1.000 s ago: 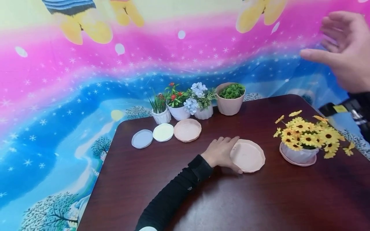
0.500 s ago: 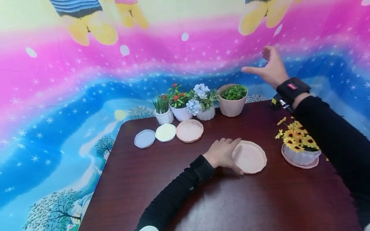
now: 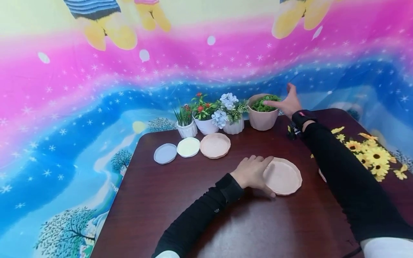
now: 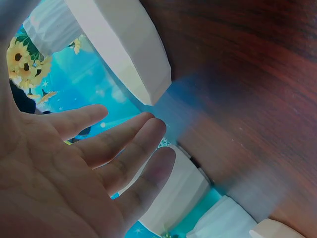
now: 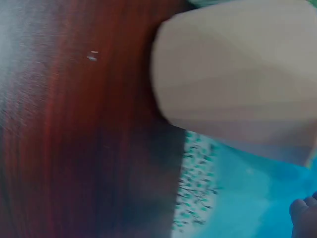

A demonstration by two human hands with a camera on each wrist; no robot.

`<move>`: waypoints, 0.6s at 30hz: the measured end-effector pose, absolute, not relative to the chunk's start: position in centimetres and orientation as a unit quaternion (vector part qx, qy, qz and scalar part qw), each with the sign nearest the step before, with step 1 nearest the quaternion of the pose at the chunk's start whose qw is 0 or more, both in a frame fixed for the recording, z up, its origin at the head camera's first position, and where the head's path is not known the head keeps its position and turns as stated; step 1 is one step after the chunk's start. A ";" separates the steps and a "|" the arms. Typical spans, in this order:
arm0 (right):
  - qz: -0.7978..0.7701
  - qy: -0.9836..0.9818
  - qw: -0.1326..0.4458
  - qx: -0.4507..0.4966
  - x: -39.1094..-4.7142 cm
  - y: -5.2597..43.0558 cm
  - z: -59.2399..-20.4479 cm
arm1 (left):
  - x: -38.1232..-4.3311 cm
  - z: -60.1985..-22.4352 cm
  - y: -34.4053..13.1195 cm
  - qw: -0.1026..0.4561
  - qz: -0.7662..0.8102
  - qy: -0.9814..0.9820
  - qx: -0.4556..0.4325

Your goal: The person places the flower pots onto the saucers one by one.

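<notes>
My left hand (image 3: 253,173) is at the left edge of a pale pink plant saucer (image 3: 284,177) on the table. In the left wrist view its fingers (image 4: 131,141) stretch out fairly straight beside the saucer's wall (image 4: 124,44). At the back, my right hand (image 3: 288,104) reaches to the right side of a large beige flowerpot (image 3: 263,119) with a leafy green plant (image 3: 259,104). Its thumb and fingers are spread apart, the thumb overlapping the leaves in the head view. The pot's side (image 5: 237,79) fills much of the right wrist view, fingertips (image 5: 299,210) apart from it.
Left of the big pot stand several small white pots, one with blue flowers (image 3: 229,100). Before them lie a grey saucer (image 3: 165,154), a cream saucer (image 3: 188,147) and a pink saucer (image 3: 215,146). Yellow flowers (image 3: 375,157) stand at right, partly behind my right sleeve (image 3: 342,179).
My right hand has come from the upper right, leftward and down, to the large pot. Its sleeve now covers part of the yellow flowers' pot. The left hand has stayed at the saucer.
</notes>
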State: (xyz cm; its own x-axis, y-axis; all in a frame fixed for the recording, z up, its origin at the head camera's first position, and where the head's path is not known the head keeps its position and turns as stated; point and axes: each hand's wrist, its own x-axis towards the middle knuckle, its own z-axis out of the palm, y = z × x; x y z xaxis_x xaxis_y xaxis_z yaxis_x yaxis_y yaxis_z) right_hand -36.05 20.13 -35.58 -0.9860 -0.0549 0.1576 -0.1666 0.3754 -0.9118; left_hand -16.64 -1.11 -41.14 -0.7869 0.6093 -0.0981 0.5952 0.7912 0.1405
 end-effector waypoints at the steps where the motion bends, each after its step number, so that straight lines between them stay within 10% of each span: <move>1: 0.555 -0.827 0.054 0.067 -36.1 20.0 -36.1 | -16.7 -41.1 -1.1 0.070 0.051 0.944 0.319; 18: 0.551 -0.825 0.104 0.064 -37.1 17.7 -41.0 | -16.6 -41.2 -1.4 0.066 0.054 0.942 0.325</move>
State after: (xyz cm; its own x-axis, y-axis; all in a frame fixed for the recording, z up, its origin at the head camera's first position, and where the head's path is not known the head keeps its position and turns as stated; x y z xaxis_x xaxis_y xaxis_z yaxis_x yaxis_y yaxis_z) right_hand -37.13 17.71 -41.01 -0.9701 0.0083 0.2425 -0.2208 0.3843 -0.8964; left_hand -16.62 -1.42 -41.23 -0.7797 0.6196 -0.0898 0.6052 0.7827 0.1454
